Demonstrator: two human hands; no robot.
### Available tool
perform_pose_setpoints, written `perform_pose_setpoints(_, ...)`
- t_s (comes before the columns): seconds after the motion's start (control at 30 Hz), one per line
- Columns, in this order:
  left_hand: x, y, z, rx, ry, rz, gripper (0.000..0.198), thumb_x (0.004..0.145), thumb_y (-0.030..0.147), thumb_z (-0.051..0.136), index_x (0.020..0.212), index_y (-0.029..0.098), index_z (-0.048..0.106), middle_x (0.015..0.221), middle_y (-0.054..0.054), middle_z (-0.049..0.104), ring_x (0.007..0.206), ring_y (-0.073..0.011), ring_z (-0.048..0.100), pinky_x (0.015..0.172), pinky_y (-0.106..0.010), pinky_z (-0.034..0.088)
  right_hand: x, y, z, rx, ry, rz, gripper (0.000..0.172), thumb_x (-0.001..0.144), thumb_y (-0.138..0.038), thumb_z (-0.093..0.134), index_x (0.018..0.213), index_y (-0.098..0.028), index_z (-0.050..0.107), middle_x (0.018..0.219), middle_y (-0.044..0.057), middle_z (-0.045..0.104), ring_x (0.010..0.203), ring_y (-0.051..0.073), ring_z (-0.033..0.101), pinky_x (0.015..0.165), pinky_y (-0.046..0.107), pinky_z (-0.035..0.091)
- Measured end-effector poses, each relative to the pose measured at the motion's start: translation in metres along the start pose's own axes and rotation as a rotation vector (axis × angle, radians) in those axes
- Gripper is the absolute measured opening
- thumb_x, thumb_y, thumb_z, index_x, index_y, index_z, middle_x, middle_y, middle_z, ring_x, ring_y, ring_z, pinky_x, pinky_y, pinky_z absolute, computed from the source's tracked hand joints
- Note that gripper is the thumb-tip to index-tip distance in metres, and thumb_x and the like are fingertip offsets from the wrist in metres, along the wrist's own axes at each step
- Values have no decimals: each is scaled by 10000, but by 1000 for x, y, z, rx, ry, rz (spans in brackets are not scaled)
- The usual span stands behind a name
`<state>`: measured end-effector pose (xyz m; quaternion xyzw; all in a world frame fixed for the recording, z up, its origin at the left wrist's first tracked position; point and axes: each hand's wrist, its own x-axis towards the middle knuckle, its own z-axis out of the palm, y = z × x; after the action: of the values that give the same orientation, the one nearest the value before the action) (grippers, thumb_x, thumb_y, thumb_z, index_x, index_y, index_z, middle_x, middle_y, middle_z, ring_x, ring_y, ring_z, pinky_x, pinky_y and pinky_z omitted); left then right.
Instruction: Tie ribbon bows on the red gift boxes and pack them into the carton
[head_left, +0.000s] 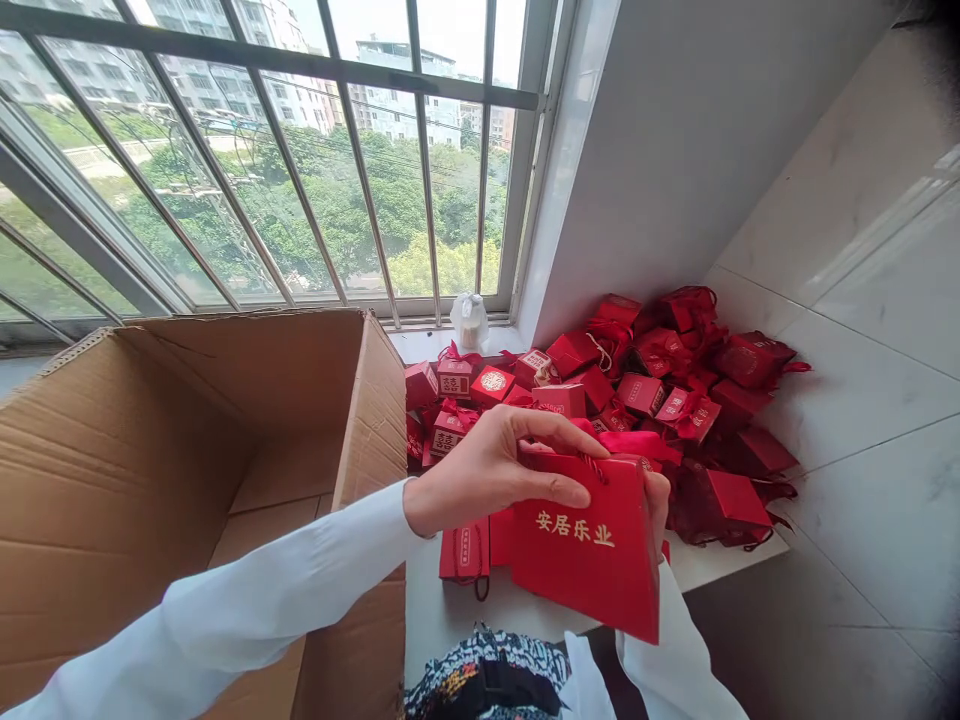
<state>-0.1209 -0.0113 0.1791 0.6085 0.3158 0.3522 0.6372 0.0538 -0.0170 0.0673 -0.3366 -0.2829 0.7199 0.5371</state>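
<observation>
A red paper gift bag with gold characters on its face hangs in front of me, tilted slightly. My left hand pinches its top edge, thumb on the front near the red rope handle. My right hand is mostly hidden behind the bag's right side; only the fingertips show at its upper right corner, gripping it. Both arms wear white sleeves.
A large open cardboard box stands at the left. A heap of small red gift boxes and bags covers the white ledge by the barred window. A flat red bag lies beneath my hands. A white plastic bottle sits on the sill.
</observation>
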Motion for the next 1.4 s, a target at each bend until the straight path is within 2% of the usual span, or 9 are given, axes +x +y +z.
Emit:
perform_pose_setpoints(0.2, 3, -4, -5, 140, 208, 145, 387, 798, 275, 665, 1170, 206, 583, 1277, -87, 553, 1158, -227, 523, 874, -316, 497, 6, -29, 4, 90, 208, 78, 470, 631, -571, 655, 968, -245, 676, 787, 1, 730, 573, 205, 644, 500, 324, 517)
perform_pose_setpoints(0.3, 0, -4, -11, 231, 219, 136, 507, 797, 365, 663, 1268, 256, 508, 1391, -83, 450, 1248, -257, 450, 970, -394, 447, 8, -39, 6, 52, 232, 92, 478, 666, -576, 642, 1011, -246, 668, 755, -4, 724, 531, 191, 626, 403, 278, 450)
perform_pose_setpoints(0.5, -6, -9, -19, 656, 30, 267, 1122, 517, 431, 853, 1444, 278, 241, 1490, -116, 278, 1365, -361, 245, 1116, -517, 265, 7, -48, 14, 45, 270, 14, 414, 634, -550, 672, 905, -238, 684, 725, -7, 714, 658, 224, 655, 523, 316, 513)
perform_pose_setpoints(0.67, -5, -23, -13, 837, 110, 318, 1030, 691, 322, 754, 1475, 258, 90, 1484, -136, 241, 1361, -319, 262, 1118, -500, 287, 1, -44, 15, -45, 133, -106, 377, 658, -566, 636, 864, -253, 676, 806, 20, 716, 904, 288, 652, 757, 419, 531)
perform_pose_setpoints(0.83, -16, -35, -18, 861, 246, 275, 968, 731, 80, 619, 1481, 273, 38, 1541, -107, 98, 1413, -309, 130, 1143, -493, 243, -6, -37, 7, -298, -112, -428, 510, 611, -469, 732, 1065, -282, 595, 1151, 44, 604, 1174, 315, 507, 997, 472, 396)
perform_pose_setpoints(0.97, -34, -32, -39, 689, 32, 108, 853, 761, 113, 599, 1467, 289, 155, 1492, -100, 295, 1344, -286, 327, 1107, -475, 309, -13, -37, 14, -568, -209, -667, 739, 568, -484, 771, 1204, -296, 444, 1283, 50, 446, 1232, 291, 418, 1059, 434, 304)
perform_pose_setpoints(1.07, -47, -25, -42, 573, -88, 82, 1018, 672, 252, 757, 1474, 271, 130, 1516, -122, 247, 1361, -321, 295, 1091, -449, 336, -19, -32, 25, -569, -270, -670, 768, 576, -455, 764, 1211, -321, 353, 1277, 49, 443, 1191, 268, 449, 1015, 415, 344)
perform_pose_setpoints(1.27, -65, -9, -18, 794, 110, 142, 1333, 562, 364, 843, 1451, 320, -149, 1553, -142, 45, 1394, -375, 175, 1135, -537, 185, -25, -13, 31, -490, -374, -577, 837, 549, -322, 764, 1226, -348, 274, 1317, 63, 436, 1197, 308, 465, 992, 475, 359)
perform_pose_setpoints(1.4, -72, 6, -21, 897, 38, 119, 1188, 573, 378, 829, 1468, 362, 49, 1545, -94, 113, 1384, -377, 191, 1106, -489, 286, -25, -9, 33, -525, -336, -617, 835, 532, -251, 765, 1204, -375, 285, 1298, 39, 456, 1187, 304, 475, 980, 478, 373)
